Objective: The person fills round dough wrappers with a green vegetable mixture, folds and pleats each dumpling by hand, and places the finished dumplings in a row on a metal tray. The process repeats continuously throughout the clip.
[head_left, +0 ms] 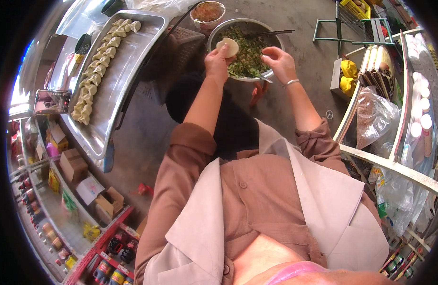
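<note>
My left hand (217,65) pinches a round, pale dumpling wrapper (230,48) between thumb and fingers, above the left part of a metal bowl (281,43). Chopped green filling (249,52) fills much of the bowl. At its right rim is my right hand (281,64), fingers loosely curled with a gap between thumb and forefinger and nothing visible in them. Dark chopsticks (278,33) lean across the far right rim. A metal utensil handle (266,80) sticks out at the near rim. To the left, folded dumplings (96,71) line a large metal tray (115,90).
A white tub (208,27) of reddish contents stands behind the bowl. A phone (52,101) is propped left of the tray. Shelves with boxes (73,165) and bottles fill the left. A rack (394,164) with packages stands right, with a folding stool (340,31) beyond.
</note>
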A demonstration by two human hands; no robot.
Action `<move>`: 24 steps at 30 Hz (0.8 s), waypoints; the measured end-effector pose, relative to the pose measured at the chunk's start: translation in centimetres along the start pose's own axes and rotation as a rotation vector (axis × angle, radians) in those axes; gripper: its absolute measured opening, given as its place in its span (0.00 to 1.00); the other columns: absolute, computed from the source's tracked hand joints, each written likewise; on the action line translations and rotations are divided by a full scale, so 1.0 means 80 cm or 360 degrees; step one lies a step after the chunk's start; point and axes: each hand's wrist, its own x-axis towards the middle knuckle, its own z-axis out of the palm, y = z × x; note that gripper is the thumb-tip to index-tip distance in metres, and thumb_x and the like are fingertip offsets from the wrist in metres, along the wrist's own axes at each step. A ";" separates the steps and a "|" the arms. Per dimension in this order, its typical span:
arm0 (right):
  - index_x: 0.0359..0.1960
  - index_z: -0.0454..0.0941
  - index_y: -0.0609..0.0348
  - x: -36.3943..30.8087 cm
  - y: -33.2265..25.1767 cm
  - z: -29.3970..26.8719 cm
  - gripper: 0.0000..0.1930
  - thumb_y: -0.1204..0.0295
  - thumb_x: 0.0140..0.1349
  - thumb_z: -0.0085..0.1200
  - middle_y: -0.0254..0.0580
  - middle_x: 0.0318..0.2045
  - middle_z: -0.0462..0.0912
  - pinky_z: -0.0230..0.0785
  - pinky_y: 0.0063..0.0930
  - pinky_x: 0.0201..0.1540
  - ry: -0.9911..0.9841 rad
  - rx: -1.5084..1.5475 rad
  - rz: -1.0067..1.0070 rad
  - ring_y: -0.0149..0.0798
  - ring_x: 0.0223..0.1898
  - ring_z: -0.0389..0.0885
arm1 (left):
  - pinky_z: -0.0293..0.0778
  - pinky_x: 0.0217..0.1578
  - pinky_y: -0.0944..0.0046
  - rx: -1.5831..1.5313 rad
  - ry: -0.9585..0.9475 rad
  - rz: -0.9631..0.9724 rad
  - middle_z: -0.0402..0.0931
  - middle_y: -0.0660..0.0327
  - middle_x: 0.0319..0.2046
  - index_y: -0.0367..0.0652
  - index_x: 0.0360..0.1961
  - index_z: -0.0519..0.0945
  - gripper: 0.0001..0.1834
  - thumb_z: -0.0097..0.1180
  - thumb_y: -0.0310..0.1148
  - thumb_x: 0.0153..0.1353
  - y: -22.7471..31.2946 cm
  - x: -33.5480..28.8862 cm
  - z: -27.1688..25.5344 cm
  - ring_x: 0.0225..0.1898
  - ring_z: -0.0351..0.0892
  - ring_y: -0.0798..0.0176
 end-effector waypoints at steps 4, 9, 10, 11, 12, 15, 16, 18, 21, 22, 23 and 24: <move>0.51 0.79 0.53 -0.035 0.015 -0.015 0.23 0.56 0.57 0.62 0.41 0.33 0.86 0.75 0.29 0.45 -0.0163 -0.0813 0.0237 0.34 0.39 0.85 | 0.82 0.33 0.66 -0.0045 0.0104 0.0068 0.80 0.54 0.40 0.30 0.44 0.78 0.11 0.57 0.25 0.62 -0.003 0.003 -0.003 0.36 0.83 0.60; 0.47 0.82 0.56 -0.066 0.051 0.009 0.26 0.49 0.55 0.61 0.49 0.37 0.86 0.75 0.36 0.47 -0.0200 -0.0406 0.0338 0.46 0.41 0.85 | 0.82 0.34 0.64 0.0015 0.0175 0.0085 0.80 0.52 0.40 0.29 0.45 0.78 0.13 0.58 0.26 0.61 -0.003 0.004 -0.003 0.36 0.82 0.59; 0.45 0.83 0.57 -0.062 0.060 0.016 0.24 0.52 0.55 0.62 0.48 0.36 0.86 0.75 0.34 0.45 -0.0143 -0.0177 0.0312 0.44 0.39 0.85 | 0.83 0.34 0.64 0.0005 0.0183 0.0084 0.80 0.52 0.40 0.29 0.46 0.78 0.14 0.59 0.26 0.61 -0.002 0.004 -0.002 0.36 0.82 0.59; 0.44 0.83 0.57 -0.056 0.068 0.023 0.22 0.54 0.55 0.63 0.47 0.34 0.86 0.75 0.33 0.43 -0.0084 0.0012 0.0310 0.42 0.37 0.85 | 0.83 0.33 0.64 -0.0003 0.0193 0.0069 0.80 0.53 0.40 0.29 0.46 0.78 0.14 0.58 0.26 0.61 -0.001 0.004 -0.002 0.36 0.82 0.59; 0.43 0.84 0.57 -0.051 0.076 0.028 0.20 0.56 0.55 0.64 0.46 0.33 0.86 0.76 0.31 0.42 -0.0014 0.0165 0.0388 0.39 0.35 0.86 | 0.83 0.33 0.64 -0.0011 0.0204 0.0054 0.80 0.53 0.39 0.29 0.46 0.78 0.14 0.58 0.27 0.62 0.000 0.004 -0.003 0.36 0.82 0.59; 0.39 0.84 0.60 -0.036 0.090 0.040 0.10 0.68 0.61 0.60 0.35 0.26 0.83 0.72 0.21 0.32 0.0268 0.0433 0.0327 0.27 0.27 0.79 | 0.83 0.31 0.64 0.0088 0.0262 0.0058 0.80 0.53 0.39 0.29 0.46 0.78 0.14 0.58 0.28 0.62 0.001 0.003 -0.004 0.36 0.82 0.59; 0.39 0.83 0.61 -0.031 0.092 0.042 0.08 0.70 0.63 0.59 0.31 0.26 0.82 0.70 0.17 0.30 0.0339 0.0510 0.0287 0.23 0.25 0.76 | 0.82 0.30 0.64 0.0125 0.0284 0.0073 0.80 0.54 0.39 0.30 0.46 0.78 0.14 0.58 0.29 0.63 0.001 0.003 -0.005 0.36 0.82 0.59; 0.39 0.83 0.60 -0.026 0.092 0.044 0.09 0.68 0.67 0.54 0.35 0.26 0.83 0.72 0.21 0.30 0.0400 0.0290 0.0231 0.25 0.26 0.80 | 0.83 0.29 0.64 0.0160 0.0294 0.0079 0.80 0.54 0.39 0.30 0.46 0.78 0.14 0.58 0.30 0.63 0.000 0.003 -0.005 0.36 0.82 0.59; 0.40 0.83 0.59 -0.025 0.087 0.043 0.11 0.65 0.68 0.52 0.41 0.29 0.85 0.74 0.26 0.31 0.0467 -0.0116 -0.0009 0.31 0.29 0.83 | 0.83 0.28 0.63 0.0206 0.0346 0.0069 0.80 0.54 0.39 0.31 0.45 0.79 0.14 0.58 0.30 0.63 -0.003 0.005 -0.005 0.35 0.83 0.59; 0.41 0.83 0.58 -0.027 0.085 0.042 0.11 0.65 0.68 0.52 0.42 0.30 0.85 0.74 0.27 0.32 0.0491 -0.0217 -0.0109 0.33 0.30 0.84 | 0.83 0.28 0.63 0.0214 0.0367 0.0057 0.80 0.54 0.39 0.31 0.45 0.79 0.13 0.58 0.30 0.63 -0.004 0.006 -0.005 0.35 0.83 0.59; 0.41 0.82 0.58 -0.029 0.082 0.042 0.11 0.65 0.68 0.52 0.44 0.32 0.85 0.75 0.28 0.33 0.0506 -0.0326 -0.0189 0.35 0.31 0.85 | 0.83 0.28 0.63 0.0230 0.0363 0.0056 0.80 0.54 0.39 0.31 0.46 0.79 0.14 0.58 0.30 0.63 -0.005 0.007 -0.005 0.35 0.83 0.59; 0.41 0.82 0.58 -0.031 0.079 0.043 0.11 0.65 0.67 0.52 0.45 0.32 0.85 0.75 0.29 0.34 0.0480 -0.0343 -0.0285 0.37 0.32 0.85 | 0.83 0.28 0.63 0.0235 0.0356 0.0052 0.80 0.54 0.39 0.31 0.46 0.79 0.14 0.58 0.30 0.63 -0.006 0.007 -0.004 0.35 0.83 0.59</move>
